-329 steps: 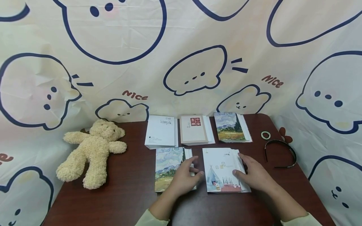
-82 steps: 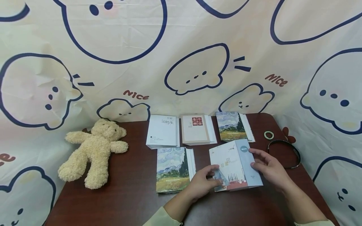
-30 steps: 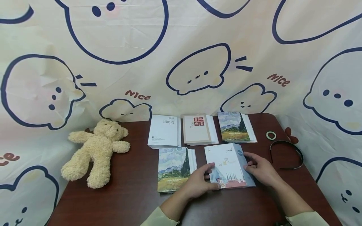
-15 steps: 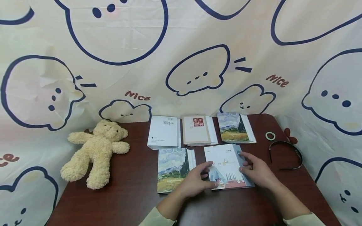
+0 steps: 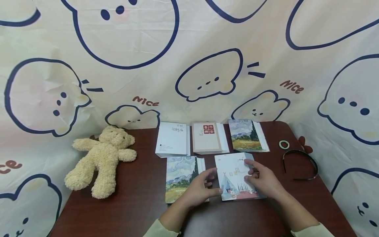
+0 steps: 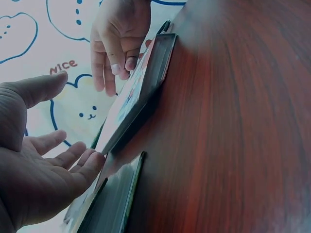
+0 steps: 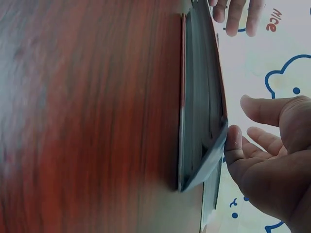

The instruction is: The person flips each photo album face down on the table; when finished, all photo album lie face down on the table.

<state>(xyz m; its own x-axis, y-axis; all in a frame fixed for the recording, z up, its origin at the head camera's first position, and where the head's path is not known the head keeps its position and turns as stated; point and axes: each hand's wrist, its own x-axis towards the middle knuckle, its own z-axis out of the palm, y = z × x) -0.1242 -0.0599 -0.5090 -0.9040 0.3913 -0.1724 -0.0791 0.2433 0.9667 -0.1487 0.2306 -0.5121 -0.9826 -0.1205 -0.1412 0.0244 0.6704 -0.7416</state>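
Observation:
A white photo album (image 5: 234, 176) with a blue tent drawing lies at the front right of the table, its blue flap (image 5: 249, 157) sloping down over the right side. In the right wrist view that flap (image 7: 209, 155) covers the page end. My left hand (image 5: 199, 189) is at the album's left edge, fingers relaxed and spread; in the left wrist view its fingertips (image 6: 97, 158) appear to touch the near corner. My right hand (image 5: 265, 179) is over the right part, loosely bent, with a fingertip (image 7: 233, 133) by the flap's fold. Neither hand grips it.
A landscape-covered album (image 5: 180, 177) lies just left, partly under my left forearm. Behind stand a white album (image 5: 172, 138), a beige album (image 5: 206, 136) and another landscape album (image 5: 244, 135). A teddy bear (image 5: 100, 161) lies left; a green ring (image 5: 284, 144) and black headband (image 5: 315, 164) lie right.
The tent album's blue flap, spread outward 2.7 seconds ago, is now folded down at its side. The album has settled flatter and leftward. Both hands have loosened, the right moving left over the cover.

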